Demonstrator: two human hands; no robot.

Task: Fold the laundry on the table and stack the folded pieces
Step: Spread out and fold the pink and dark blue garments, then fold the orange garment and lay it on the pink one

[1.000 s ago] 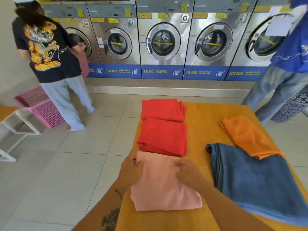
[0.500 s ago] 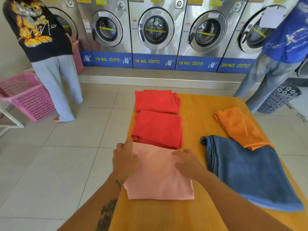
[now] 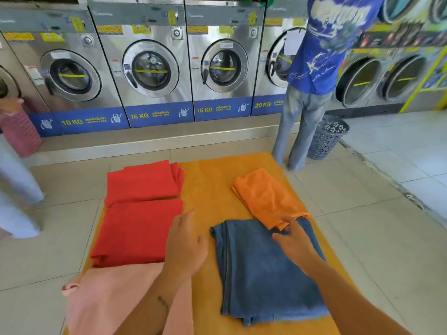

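Neither grip holds anything: right hand open over the blue cloth, left hand open beside it. Pinch the orange towel's corner cleanly, lifting without dragging blue.

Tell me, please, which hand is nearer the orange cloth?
Right hand: fingertips at the orange cloth's near edge. Left hand hovers apart, between red and blue pieces.

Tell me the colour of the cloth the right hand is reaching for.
Orange: the cloth at the right hand fingertips, seen in the head view.
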